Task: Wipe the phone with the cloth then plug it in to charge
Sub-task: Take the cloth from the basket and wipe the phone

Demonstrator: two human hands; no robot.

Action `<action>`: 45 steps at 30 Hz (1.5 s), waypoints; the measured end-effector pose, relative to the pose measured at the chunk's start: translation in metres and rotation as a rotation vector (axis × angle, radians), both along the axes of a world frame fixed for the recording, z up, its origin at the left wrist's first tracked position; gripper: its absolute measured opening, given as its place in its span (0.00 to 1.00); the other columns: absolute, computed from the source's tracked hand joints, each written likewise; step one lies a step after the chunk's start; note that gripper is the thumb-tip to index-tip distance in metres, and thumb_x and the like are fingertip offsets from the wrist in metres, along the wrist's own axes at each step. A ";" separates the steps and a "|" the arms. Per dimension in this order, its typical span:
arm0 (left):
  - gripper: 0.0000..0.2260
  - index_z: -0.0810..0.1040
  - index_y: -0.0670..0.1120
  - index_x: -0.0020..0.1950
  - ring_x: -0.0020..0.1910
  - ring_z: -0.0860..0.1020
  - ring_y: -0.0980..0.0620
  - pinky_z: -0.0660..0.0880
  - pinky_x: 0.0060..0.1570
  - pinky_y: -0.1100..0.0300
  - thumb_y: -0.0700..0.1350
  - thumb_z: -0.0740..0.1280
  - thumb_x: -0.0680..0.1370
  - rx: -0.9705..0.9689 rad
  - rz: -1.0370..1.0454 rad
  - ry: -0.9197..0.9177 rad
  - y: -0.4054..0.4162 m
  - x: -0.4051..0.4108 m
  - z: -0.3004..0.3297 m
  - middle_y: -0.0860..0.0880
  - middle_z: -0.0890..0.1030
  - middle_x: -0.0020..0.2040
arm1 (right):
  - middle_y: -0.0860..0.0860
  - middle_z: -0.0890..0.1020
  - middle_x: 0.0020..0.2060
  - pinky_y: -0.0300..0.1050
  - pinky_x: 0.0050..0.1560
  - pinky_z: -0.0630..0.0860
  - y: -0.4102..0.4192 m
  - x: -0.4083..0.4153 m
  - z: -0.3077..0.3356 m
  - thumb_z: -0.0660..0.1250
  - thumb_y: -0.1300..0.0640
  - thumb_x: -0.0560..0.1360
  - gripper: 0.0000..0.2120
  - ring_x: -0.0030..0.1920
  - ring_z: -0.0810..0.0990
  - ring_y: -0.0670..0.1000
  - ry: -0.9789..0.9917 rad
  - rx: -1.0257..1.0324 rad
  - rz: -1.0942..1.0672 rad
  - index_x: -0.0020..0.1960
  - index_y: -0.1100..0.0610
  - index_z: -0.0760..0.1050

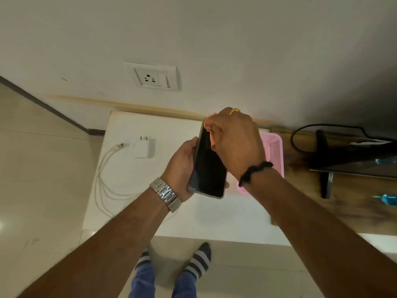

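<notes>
1. The left hand (182,166) grips the phone (208,162) from its left edge, fingers wrapped behind it, one fingertip showing at the lower right corner.
2. The right hand (234,138) is curled over the phone's top end, fingers bunched against the dark screen; an orange-pink scrap shows under them, too little to tell whether it is the cloth.
3. The phone is held tilted above the white table (133,211), near its back edge.
4. The white charger (143,147) lies toward the table's back left corner, its cable (103,179) looping along the left edge.
5. The wall socket (153,76) is above the table's back edge.
6. A pink basket (275,151) at the right edge is mostly hidden by the right wrist.
</notes>
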State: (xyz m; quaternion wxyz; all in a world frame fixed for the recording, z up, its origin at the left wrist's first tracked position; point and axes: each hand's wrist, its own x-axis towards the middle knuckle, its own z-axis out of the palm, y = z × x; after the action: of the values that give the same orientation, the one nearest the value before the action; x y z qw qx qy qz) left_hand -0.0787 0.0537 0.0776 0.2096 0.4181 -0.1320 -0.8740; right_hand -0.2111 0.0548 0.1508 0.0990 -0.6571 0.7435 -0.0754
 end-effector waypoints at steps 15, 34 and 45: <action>0.42 0.82 0.49 0.65 0.61 0.84 0.40 0.82 0.55 0.46 0.78 0.46 0.75 -0.004 0.023 -0.072 -0.014 0.009 0.003 0.40 0.85 0.62 | 0.48 0.77 0.39 0.38 0.37 0.72 0.054 0.046 0.010 0.70 0.60 0.72 0.05 0.38 0.75 0.48 -0.159 0.053 0.154 0.46 0.51 0.81; 0.45 0.76 0.44 0.73 0.52 0.84 0.38 0.82 0.53 0.46 0.76 0.44 0.76 -0.008 -0.005 0.102 -0.023 0.021 -0.010 0.36 0.83 0.62 | 0.57 0.85 0.38 0.52 0.40 0.85 0.082 0.034 0.024 0.74 0.71 0.69 0.08 0.36 0.84 0.56 -0.251 0.072 0.325 0.45 0.61 0.85; 0.31 0.78 0.46 0.72 0.60 0.82 0.39 0.78 0.62 0.44 0.66 0.53 0.83 -0.101 -0.005 -0.046 -0.030 0.015 -0.008 0.39 0.82 0.67 | 0.51 0.82 0.51 0.46 0.50 0.80 0.057 0.023 -0.008 0.64 0.65 0.76 0.13 0.50 0.81 0.54 -0.087 0.085 0.138 0.57 0.53 0.79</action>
State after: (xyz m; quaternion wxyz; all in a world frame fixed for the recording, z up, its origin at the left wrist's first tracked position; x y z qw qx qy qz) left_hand -0.0632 0.0236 0.0697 0.2253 0.4269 -0.1819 -0.8567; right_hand -0.1884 0.1121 0.1427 0.1640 -0.6982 0.6938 -0.0654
